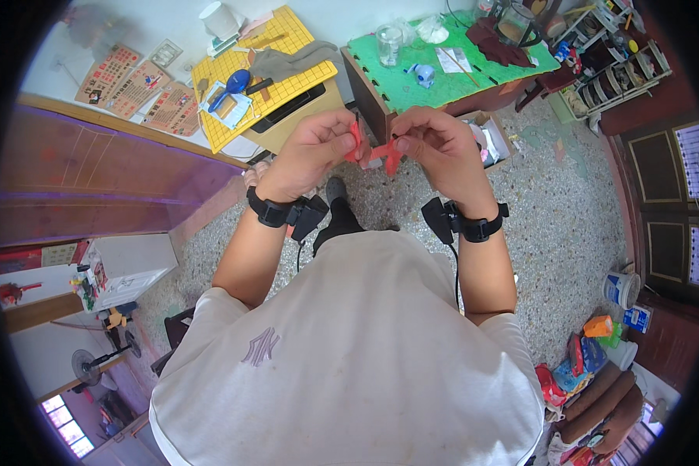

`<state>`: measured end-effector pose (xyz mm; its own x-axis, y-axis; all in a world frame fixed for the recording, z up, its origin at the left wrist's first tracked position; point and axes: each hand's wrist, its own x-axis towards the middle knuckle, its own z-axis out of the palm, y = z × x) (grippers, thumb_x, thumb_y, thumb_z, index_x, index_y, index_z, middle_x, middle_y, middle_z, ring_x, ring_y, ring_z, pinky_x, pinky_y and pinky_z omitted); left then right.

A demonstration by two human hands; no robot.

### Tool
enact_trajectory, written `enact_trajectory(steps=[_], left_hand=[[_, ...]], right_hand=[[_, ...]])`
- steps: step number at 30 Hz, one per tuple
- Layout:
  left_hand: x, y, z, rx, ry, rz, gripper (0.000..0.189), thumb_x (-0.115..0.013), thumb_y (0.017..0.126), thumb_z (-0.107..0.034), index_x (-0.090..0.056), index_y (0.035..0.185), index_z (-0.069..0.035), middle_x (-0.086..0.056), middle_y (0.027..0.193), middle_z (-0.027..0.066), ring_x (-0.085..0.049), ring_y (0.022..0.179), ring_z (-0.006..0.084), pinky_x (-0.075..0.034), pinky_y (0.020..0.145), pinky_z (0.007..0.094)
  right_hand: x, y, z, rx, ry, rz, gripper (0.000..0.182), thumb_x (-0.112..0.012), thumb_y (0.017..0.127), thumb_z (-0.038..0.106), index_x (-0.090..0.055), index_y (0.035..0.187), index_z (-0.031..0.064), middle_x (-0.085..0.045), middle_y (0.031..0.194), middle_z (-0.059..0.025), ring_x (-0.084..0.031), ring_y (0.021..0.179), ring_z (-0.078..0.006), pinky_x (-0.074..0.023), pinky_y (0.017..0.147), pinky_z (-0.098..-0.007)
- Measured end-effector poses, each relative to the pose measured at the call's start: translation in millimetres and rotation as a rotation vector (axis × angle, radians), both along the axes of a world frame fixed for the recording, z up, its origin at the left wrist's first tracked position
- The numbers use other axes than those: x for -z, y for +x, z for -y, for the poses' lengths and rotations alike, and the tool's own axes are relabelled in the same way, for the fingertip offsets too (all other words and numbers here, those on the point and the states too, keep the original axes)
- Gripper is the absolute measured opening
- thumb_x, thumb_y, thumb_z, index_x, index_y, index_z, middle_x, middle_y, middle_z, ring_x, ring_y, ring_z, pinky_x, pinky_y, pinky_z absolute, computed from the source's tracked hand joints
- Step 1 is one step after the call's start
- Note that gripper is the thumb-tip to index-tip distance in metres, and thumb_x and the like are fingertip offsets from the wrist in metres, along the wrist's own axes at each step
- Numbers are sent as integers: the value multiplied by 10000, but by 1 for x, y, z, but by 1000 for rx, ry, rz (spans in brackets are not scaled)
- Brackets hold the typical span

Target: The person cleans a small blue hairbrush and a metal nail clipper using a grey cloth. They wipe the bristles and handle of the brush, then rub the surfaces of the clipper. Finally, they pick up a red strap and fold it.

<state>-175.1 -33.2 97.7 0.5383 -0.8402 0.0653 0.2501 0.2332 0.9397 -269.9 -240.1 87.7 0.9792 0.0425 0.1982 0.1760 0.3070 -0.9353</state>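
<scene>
My left hand (326, 145) and my right hand (428, 143) are raised in front of me, a little apart, above the gap between two tables. Between them stretches a small red-orange item (390, 157), thin and flexible-looking, with a pale patch near its middle. The fingertips of each hand pinch one end of it. Small dark tips show at both pinches. What exactly the item is, I cannot tell. Each wrist wears a black strap with a black device and a cable.
A yellow-topped table (291, 32) holds a blue hairbrush (237, 81) and a grey cloth (294, 58). The green-topped table (355, 52) bears a glass jar (389, 46) and a blue-white toy (424, 76). An open cardboard box (504, 137) stands below on the speckled floor.
</scene>
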Motion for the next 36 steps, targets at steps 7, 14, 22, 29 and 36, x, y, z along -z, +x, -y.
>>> enact_trajectory(steps=[7, 14, 22, 29, 36], left_hand=[[16, 1, 0, 41, -160, -63, 84, -575, 960, -46, -608, 1011, 12, -611, 1085, 83, -598, 969, 151, -475, 862, 305], [14, -7, 6, 40, -252, -63, 62, -601, 949, -28, -618, 1001, 1, -539, 1275, 89, -565, 1099, 144, -457, 921, 299], [22, -7, 4, 38, -244, -178, 159, -640, 946, -63, -615, 1086, 10, -664, 1041, 58, -630, 967, 144, -498, 840, 289], [18, -10, 10, 4, -290, -183, 268, -674, 929, -92, -611, 1165, 20, -679, 1024, 77, -652, 909, 147, -515, 794, 278], [18, -1, 8, -216, -236, -159, 118, -668, 913, -14, -630, 1024, 1, -692, 916, 55, -649, 802, 105, -512, 735, 233]], right_hand=[[-14, 4, -20, 67, -65, 106, 214, -668, 879, -21, -655, 1092, -10, -669, 1004, -56, -632, 903, -122, -515, 811, -253], [-13, 6, -39, 211, 132, 85, 176, -711, 843, -17, -675, 1014, 6, -660, 1001, -50, -624, 931, -126, -496, 843, -263], [3, 13, -47, 392, -79, 244, 161, -755, 788, 7, -694, 932, 44, -664, 942, -45, -558, 904, -145, -445, 826, -289], [-1, 12, -44, 479, -331, 290, 128, -742, 809, 70, -720, 935, 59, -663, 943, -72, -553, 913, -216, -436, 843, -330], [-7, 9, -41, 528, -410, 292, 245, -774, 792, 98, -699, 1022, 56, -665, 976, -82, -593, 969, -260, -471, 857, -348]])
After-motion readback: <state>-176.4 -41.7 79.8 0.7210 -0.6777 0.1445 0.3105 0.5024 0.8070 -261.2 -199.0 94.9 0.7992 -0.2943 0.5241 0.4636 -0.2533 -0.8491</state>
